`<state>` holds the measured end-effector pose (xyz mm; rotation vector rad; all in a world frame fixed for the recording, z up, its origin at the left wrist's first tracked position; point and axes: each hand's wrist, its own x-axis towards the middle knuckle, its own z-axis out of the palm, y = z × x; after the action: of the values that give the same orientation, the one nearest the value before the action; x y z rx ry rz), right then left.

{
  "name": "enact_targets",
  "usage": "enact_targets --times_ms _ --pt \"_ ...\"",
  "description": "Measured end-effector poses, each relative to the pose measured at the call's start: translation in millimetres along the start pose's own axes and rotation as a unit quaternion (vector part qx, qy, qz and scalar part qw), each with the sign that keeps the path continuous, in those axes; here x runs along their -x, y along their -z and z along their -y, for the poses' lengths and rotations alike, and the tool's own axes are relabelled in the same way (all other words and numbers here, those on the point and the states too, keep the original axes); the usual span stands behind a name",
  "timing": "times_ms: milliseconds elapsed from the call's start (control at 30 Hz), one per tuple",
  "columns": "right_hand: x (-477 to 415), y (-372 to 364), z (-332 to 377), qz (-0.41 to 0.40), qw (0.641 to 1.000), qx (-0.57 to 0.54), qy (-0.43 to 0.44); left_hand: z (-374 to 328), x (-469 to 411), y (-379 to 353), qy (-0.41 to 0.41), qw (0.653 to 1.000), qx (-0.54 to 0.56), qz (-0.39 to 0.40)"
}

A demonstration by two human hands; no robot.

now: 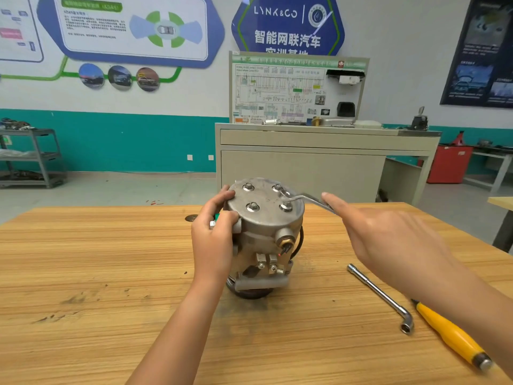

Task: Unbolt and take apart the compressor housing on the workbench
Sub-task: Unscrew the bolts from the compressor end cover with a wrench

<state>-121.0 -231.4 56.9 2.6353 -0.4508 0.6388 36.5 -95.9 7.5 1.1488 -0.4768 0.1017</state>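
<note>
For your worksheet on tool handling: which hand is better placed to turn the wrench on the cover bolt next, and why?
Right. The right hand lies on the wrench handle, whose ring end sits on a front bolt. The left hand grips the compressor, steadying it.

Grey cast compressor housing stands upright on its pulley end mid-workbench, round end cap facing up, four hex bolts all seated, offset ring wrench on the front-right bolt.
</note>
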Motion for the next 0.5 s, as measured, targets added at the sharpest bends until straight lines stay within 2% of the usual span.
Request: enact_targets --times_ms 233,367,500 --pt "-2.4 8.0 11.5 0.075 0.993 0.045 -0.075 -1.7 2.6 -1.5 -0.002 1.000 -0.015 0.005" --pt "-0.5 15.6 30.2 0.087 0.988 0.120 -0.035 -2.9 3.7 -4.7 -0.007 1.000 -0.016 0.003" --pt "5.8 10.0 42.4 0.077 0.987 0.134 -0.034 -2.7 3.8 -6.9 -0.005 1.000 -0.011 0.005"
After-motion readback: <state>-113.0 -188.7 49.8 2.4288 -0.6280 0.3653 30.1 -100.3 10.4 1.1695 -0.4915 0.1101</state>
